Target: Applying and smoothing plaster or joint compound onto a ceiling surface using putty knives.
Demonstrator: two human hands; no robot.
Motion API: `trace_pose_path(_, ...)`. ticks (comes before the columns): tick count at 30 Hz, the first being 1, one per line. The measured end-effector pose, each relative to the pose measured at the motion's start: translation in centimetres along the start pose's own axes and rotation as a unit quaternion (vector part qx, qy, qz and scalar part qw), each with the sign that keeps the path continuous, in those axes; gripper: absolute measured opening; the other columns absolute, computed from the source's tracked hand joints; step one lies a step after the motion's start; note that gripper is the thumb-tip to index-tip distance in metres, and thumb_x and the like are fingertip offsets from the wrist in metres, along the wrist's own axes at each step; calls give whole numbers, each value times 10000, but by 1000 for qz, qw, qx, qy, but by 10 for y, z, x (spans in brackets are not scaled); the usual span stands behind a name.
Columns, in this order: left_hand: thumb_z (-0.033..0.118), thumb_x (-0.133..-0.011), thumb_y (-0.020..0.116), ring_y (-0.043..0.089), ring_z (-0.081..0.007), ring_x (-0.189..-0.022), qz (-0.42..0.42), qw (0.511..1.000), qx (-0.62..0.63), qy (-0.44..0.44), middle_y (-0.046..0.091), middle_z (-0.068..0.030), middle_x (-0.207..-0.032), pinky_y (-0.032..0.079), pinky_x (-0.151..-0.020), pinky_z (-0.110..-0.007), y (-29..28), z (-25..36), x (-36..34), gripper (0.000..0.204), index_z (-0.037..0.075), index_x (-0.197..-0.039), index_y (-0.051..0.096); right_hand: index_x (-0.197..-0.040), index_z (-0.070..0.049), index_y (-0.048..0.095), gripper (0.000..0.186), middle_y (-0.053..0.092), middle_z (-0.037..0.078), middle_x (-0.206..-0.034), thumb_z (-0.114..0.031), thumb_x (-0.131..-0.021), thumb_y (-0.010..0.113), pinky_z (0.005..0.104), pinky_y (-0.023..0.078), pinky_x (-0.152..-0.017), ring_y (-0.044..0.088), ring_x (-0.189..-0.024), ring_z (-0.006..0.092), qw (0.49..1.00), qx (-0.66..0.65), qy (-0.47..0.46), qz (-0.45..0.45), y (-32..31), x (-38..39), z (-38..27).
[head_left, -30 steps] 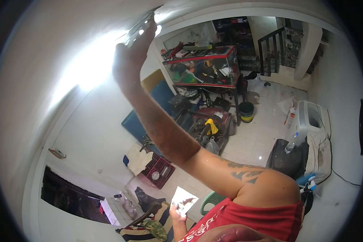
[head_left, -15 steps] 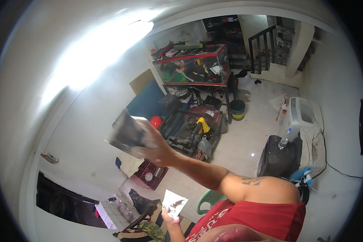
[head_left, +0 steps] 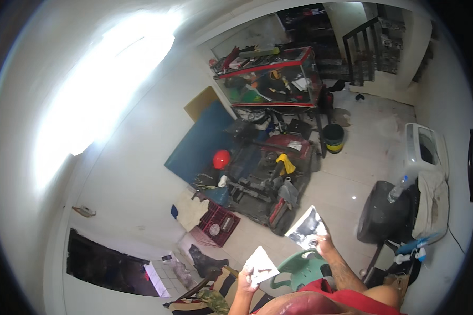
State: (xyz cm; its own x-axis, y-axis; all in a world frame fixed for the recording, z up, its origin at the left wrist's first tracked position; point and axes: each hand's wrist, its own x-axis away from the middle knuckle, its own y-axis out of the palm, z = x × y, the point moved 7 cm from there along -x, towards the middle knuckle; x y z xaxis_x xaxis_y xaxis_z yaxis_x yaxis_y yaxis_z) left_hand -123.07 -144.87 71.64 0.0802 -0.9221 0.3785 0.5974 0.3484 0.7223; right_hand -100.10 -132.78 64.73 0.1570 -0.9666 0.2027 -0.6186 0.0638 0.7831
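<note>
Near the bottom of the view, my left hand (head_left: 245, 281) grips a small white sheet (head_left: 261, 261), its fingers closed at the lower edge. Darker smudges or shadows mark that sheet close to the fingers. To its right, my right hand (head_left: 325, 244) pinches a second sheet (head_left: 304, 226), dark grey and black on its face with pale edges. The two sheets are held apart, both tilted. What they are printed or coated with is too small to tell. Below them stands a green plastic chair (head_left: 301, 270).
Ahead, a grimy ride-on vehicle (head_left: 268, 178) with a yellow cloth stands before a red-framed glass tank (head_left: 268, 84). A red wire cage (head_left: 218, 224) sits left. On the right are a black box-like seat (head_left: 376, 215) with a bottle (head_left: 398, 190), and a white machine (head_left: 424, 144).
My right arm has come down from the raised reach toward the left wall, bringing the dark sheet to the lower right. My left hand keeps its white sheet. The view has shifted.
</note>
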Motion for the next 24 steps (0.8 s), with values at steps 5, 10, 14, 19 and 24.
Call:
trace_pose_path(5, 60, -733, 437, 526, -291, -892, -89, 993, 26, -78, 502, -164, -1013, 433, -791, -431, 27, -11, -29, 385, -36, -1101, 377, -1200, -30, 316, 646, 453, 85, -1058, 121, -584, 437, 221, 452, -595, 504, -829, 145, 996, 80, -50, -1, 6, -9, -56)
trace_pose_path(10, 61, -743, 451, 541, -262, -873, -45, 993, -18, -105, 515, -156, -993, 450, -782, -383, 28, -19, -50, 364, -39, -1088, 393, -1222, -23, 287, 689, 430, 98, -1095, 111, -555, 403, 237, 447, -675, 493, -886, 169, 992, 101, -82, 0, -10, -41, -66)
trace_pose_path(14, 51, -743, 461, 557, -243, -832, -25, 998, -13, -63, 537, -143, -941, 458, -770, -370, 43, -20, -61, 321, -40, -1049, 428, -1205, -19, 314, 692, 408, 92, -1122, 118, -531, 395, 262, 415, -770, 462, -958, 199, 996, 52, -68, 4, -22, -53, -49)
trace_pose_path(19, 37, -744, 458, 559, -224, -807, -28, 1000, 4, -12, 534, -128, -938, 471, -748, -363, 54, -19, -70, 320, -27, -1055, 419, -1183, -20, 347, 684, 425, 82, -1103, 118, -517, 421, 269, 392, -799, 447, -980, 203, 999, 47, -18, 18, -25, -50, -29)
trace_pose_path(24, 107, -787, 418, 508, -237, -940, 107, 986, -126, 23, 481, -96, -1082, 440, -789, -397, 76, -4, -71, 336, 60, -1119, 393, -1137, 3, 325, 567, 466, 126, -979, 131, -600, 452, 284, 464, -667, 517, -804, 204, 993, 47, -99, 38, -7, -36, -58)
